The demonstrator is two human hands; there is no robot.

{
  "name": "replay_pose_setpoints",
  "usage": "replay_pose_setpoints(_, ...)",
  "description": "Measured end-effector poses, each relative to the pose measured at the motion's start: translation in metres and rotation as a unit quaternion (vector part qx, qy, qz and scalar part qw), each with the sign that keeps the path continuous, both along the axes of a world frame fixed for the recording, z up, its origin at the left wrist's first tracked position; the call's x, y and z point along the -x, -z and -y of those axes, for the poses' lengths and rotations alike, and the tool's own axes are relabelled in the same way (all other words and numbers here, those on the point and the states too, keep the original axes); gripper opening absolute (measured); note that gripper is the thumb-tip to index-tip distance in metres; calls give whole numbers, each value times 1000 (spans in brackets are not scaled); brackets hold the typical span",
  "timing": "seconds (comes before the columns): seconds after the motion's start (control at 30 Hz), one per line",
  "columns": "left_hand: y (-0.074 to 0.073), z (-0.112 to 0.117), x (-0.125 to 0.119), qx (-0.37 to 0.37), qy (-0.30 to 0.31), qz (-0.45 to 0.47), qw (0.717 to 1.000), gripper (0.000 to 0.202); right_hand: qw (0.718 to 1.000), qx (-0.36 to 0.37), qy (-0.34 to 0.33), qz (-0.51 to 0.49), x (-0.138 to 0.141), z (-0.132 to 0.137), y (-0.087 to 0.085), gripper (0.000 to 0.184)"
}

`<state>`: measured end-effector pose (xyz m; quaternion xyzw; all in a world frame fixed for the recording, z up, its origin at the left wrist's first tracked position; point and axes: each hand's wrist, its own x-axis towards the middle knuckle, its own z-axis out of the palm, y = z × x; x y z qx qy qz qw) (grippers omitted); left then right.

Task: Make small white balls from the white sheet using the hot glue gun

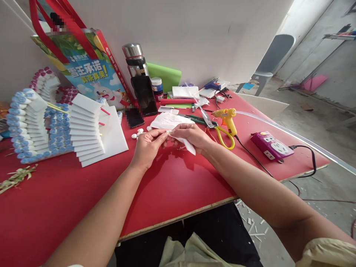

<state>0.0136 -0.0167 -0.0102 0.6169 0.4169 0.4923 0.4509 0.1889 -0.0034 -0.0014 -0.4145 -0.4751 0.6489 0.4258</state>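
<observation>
My left hand and my right hand meet over the red table, both closed. Between their fingertips they pinch a strip of thin white tissue paper, whose loose end hangs below my right palm. Its end at the left fingertips looks bunched, though the fingers cover most of it. Just behind my left hand lie several small white paper balls. A flat sheet of white tissue paper rests beyond both hands.
At right are scissors, yellow-handled pliers, a yellow glue gun and a purple power strip. At left stand white stepped foam pieces and a blue-and-white rolled-paper model. Behind are a phone, thermos and bag.
</observation>
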Motion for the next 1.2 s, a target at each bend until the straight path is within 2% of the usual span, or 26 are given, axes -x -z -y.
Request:
replay_pose_setpoints(0.07, 2, 1, -2, -6, -29, -27, 999, 25, 991, -66, 64, 98, 4, 0, 3, 16)
replay_pose_setpoints(0.13, 3, 1, -4, -26, -56, -52, 997, 23, 963, -144, 117, 197, 8, 2, 6, 14)
replay_pose_setpoints(0.2, 2, 3, -5, -61, -73, -79, 992, 21, 945, -184, 126, 240, 12, 5, 6, 15)
replay_pose_setpoints(0.33, -2, 6, -7, -164, -108, -156, 968, 19, 938, -222, 116, 240, 14, 11, 2, 16)
replay_pose_setpoints(0.47, 3, 8, -9, -281, -141, -241, 918, 25, 939, -238, 110, 223, 14, 12, 2, 18)
replay_pose_setpoints(0.57, 9, 8, -11, -325, -132, -290, 890, 34, 942, -234, 116, 209, 13, 9, 5, 18)
replay_pose_setpoints(0.63, 11, 9, -12, -331, -120, -296, 888, 38, 942, -235, 122, 206, 12, 7, 7, 18)
replay_pose_setpoints(0.7, 10, 10, -13, -318, -112, -276, 900, 38, 942, -238, 122, 204, 11, 6, 8, 17)
replay_pose_setpoints(0.77, 7, 10, -13, -275, -104, -228, 928, 33, 943, -238, 115, 204, 9, 4, 8, 15)
replay_pose_setpoints(0.83, 5, 8, -12, -187, -88, -144, 968, 29, 945, -242, 96, 196, 7, 3, 8, 13)
replay_pose_setpoints(0.9, 3, 6, -9, -83, -69, -51, 993, 29, 950, -251, 59, 177, 4, 1, 7, 12)
replay_pose_setpoints(0.97, 3, 3, -7, -23, -58, 2, 998, 32, 951, -262, 26, 161, 1, 0, 5, 12)
replay_pose_setpoints(1.0, 3, 2, -7, -16, -56, 7, 998, 33, 951, -264, 19, 160, 0, -1, 5, 13)
replay_pose_setpoints(1.2, 5, 1, -7, -20, -64, -4, 998, 33, 962, -208, 31, 175, -1, -1, 5, 16)
